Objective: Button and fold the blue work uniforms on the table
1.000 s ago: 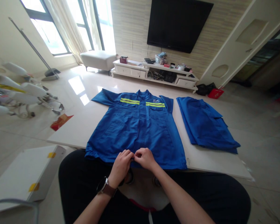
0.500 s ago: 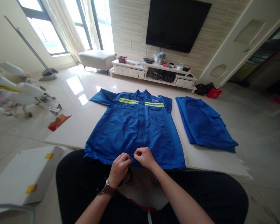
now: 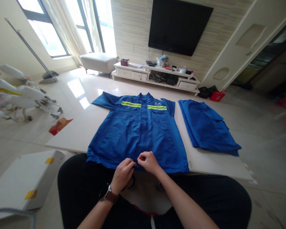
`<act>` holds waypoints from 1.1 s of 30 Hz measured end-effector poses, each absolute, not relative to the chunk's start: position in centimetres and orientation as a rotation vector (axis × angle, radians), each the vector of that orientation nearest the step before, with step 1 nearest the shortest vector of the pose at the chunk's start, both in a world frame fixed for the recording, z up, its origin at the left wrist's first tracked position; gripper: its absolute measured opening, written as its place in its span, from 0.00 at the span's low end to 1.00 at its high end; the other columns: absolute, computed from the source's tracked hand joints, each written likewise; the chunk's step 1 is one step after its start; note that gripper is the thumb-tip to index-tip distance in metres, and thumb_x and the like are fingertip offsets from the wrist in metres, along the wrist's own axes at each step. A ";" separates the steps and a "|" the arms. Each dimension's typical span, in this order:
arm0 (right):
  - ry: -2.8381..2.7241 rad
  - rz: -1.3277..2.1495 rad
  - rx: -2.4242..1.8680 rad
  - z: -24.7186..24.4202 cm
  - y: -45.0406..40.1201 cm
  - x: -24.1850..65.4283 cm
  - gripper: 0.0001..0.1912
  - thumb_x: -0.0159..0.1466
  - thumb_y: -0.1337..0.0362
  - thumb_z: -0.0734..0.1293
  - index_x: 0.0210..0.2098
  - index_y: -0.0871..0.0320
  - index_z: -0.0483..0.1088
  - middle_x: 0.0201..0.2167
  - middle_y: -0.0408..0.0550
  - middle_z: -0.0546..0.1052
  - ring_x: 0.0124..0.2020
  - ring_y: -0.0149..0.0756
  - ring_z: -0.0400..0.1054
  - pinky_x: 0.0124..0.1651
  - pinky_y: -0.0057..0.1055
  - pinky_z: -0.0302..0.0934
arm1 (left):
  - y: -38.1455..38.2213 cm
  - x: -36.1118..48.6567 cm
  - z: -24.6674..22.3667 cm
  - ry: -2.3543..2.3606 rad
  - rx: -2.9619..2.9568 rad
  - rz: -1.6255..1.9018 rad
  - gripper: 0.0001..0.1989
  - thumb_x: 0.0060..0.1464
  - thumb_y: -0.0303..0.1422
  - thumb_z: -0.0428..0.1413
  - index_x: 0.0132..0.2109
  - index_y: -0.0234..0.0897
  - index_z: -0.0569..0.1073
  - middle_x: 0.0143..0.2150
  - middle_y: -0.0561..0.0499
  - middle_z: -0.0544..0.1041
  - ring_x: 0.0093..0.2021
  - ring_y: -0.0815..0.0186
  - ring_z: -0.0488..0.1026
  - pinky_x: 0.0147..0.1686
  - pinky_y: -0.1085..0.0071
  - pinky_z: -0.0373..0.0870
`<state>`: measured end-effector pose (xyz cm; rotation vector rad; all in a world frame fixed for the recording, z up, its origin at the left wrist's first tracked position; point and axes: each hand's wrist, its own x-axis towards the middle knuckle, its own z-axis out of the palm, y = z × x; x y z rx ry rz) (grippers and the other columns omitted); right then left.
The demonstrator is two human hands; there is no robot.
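A blue work jacket [image 3: 124, 133] with yellow reflective stripes across the chest lies front up, its collar away from me and its hem at the near table edge. At the middle of the hem, my left hand [image 3: 124, 171] pinches the jacket's front edge; a watch is on that wrist. Close beside it, my right hand [image 3: 148, 161] is closed with thumb and forefinger together on the same bottom front edge. The fingertips of both hands almost meet, and they hide the small part of the fastening between them.
Folded blue clothing [image 3: 207, 127] lies on the white table [image 3: 73, 135] to the right. A white box with yellow tabs [image 3: 30, 178] stands at the lower left. Beyond are a low TV cabinet [image 3: 131, 74], a grey bench [image 3: 98, 63] and sewing machine thread cones [image 3: 11, 87].
Both hands stay at the hem with only slight finger movement; the left hand has shifted a little to the right. The jacket lies as before.
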<state>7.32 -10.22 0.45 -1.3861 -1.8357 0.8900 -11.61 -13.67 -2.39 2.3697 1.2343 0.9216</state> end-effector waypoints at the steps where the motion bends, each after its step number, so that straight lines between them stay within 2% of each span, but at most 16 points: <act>1: -1.839 0.886 -1.391 0.5 -10.4 7.4 0.06 0.56 0.72 0.69 0.25 0.59 0.78 0.23 0.42 0.78 0.26 0.29 0.69 0.31 0.24 0.57 | -13.8 -11.5 -2.3 1.233 2.362 0.911 0.09 0.60 0.22 0.51 0.40 0.39 0.73 0.39 0.48 0.74 0.39 0.63 0.72 0.40 0.66 0.70; 6: -1.899 0.834 -1.430 1.1 -12.5 8.6 0.07 0.57 0.73 0.69 0.25 0.59 0.77 0.23 0.42 0.77 0.26 0.30 0.69 0.32 0.25 0.57 | -14.1 -11.3 0.0 1.095 2.342 0.660 0.09 0.57 0.23 0.56 0.41 0.41 0.75 0.39 0.50 0.76 0.41 0.63 0.73 0.42 0.68 0.71; 9: -1.968 0.736 -1.451 1.9 -14.4 9.5 0.08 0.59 0.73 0.69 0.26 0.58 0.77 0.25 0.44 0.78 0.29 0.32 0.70 0.36 0.27 0.59 | -12.5 -13.6 2.5 1.080 2.367 0.597 0.12 0.56 0.24 0.57 0.45 0.44 0.77 0.44 0.50 0.78 0.47 0.62 0.74 0.48 0.66 0.71; 11: -2.047 0.722 -1.412 2.7 -15.5 10.2 0.08 0.63 0.72 0.68 0.30 0.56 0.79 0.29 0.45 0.79 0.34 0.34 0.71 0.40 0.28 0.61 | -10.4 -16.5 3.7 1.260 2.424 0.604 0.20 0.54 0.23 0.57 0.52 0.45 0.77 0.53 0.48 0.78 0.55 0.58 0.72 0.57 0.60 0.68; 14: -2.204 0.709 -1.314 4.2 -16.2 11.7 0.06 0.65 0.66 0.71 0.41 0.54 0.80 0.38 0.46 0.81 0.43 0.37 0.72 0.49 0.32 0.63 | -6.9 -21.8 4.1 1.634 2.464 0.378 0.41 0.44 0.18 0.56 0.65 0.50 0.69 0.69 0.49 0.67 0.69 0.49 0.60 0.66 0.49 0.59; 16: -2.243 0.591 -1.397 5.1 -16.1 13.3 0.10 0.64 0.64 0.73 0.46 0.53 0.79 0.44 0.47 0.80 0.49 0.39 0.70 0.54 0.35 0.63 | -5.3 -24.5 3.7 1.732 2.428 0.194 0.46 0.43 0.18 0.56 0.70 0.49 0.63 0.73 0.49 0.61 0.71 0.47 0.57 0.67 0.49 0.59; 19: -2.191 0.309 -1.727 5.5 -15.9 17.0 0.20 0.61 0.62 0.75 0.53 0.51 0.76 0.56 0.51 0.75 0.59 0.46 0.65 0.58 0.42 0.61 | -4.4 -26.1 2.5 1.703 2.421 0.063 0.48 0.46 0.22 0.59 0.74 0.47 0.57 0.74 0.48 0.57 0.72 0.48 0.56 0.67 0.52 0.61; 22: -2.150 0.128 -2.034 4.5 -16.1 21.1 0.32 0.59 0.56 0.76 0.61 0.49 0.71 0.64 0.53 0.67 0.67 0.57 0.56 0.60 0.50 0.60 | -5.0 -25.3 1.4 1.753 2.481 0.029 0.47 0.50 0.23 0.57 0.75 0.50 0.53 0.76 0.48 0.55 0.73 0.46 0.51 0.66 0.47 0.60; 25: -2.166 0.122 -2.152 2.8 -17.1 23.8 0.31 0.61 0.53 0.74 0.63 0.49 0.69 0.65 0.54 0.66 0.65 0.56 0.59 0.59 0.50 0.61 | -6.2 -23.9 0.6 1.857 2.562 0.041 0.44 0.55 0.19 0.49 0.75 0.53 0.51 0.76 0.47 0.54 0.74 0.45 0.48 0.65 0.40 0.57; 28: -2.205 0.072 -2.123 1.7 -18.3 24.4 0.27 0.64 0.56 0.72 0.61 0.49 0.70 0.63 0.54 0.68 0.61 0.52 0.63 0.58 0.47 0.62 | -7.5 -23.1 0.2 1.897 2.609 0.072 0.41 0.59 0.19 0.45 0.75 0.54 0.50 0.76 0.46 0.54 0.75 0.45 0.48 0.65 0.41 0.57; 30: -2.211 0.017 -2.116 1.4 -19.0 24.2 0.20 0.65 0.60 0.69 0.57 0.50 0.73 0.60 0.53 0.71 0.57 0.52 0.65 0.56 0.45 0.63 | -8.1 -23.1 0.0 1.876 2.621 0.079 0.40 0.61 0.21 0.46 0.75 0.54 0.51 0.76 0.45 0.53 0.75 0.44 0.47 0.65 0.42 0.57; 33: -2.192 -0.004 -2.113 1.4 -20.0 23.8 0.10 0.68 0.65 0.65 0.45 0.52 0.77 0.52 0.53 0.74 0.50 0.49 0.66 0.51 0.42 0.63 | -8.9 -23.2 -0.4 1.854 2.629 0.057 0.39 0.61 0.21 0.45 0.75 0.54 0.52 0.77 0.47 0.51 0.76 0.45 0.45 0.66 0.41 0.55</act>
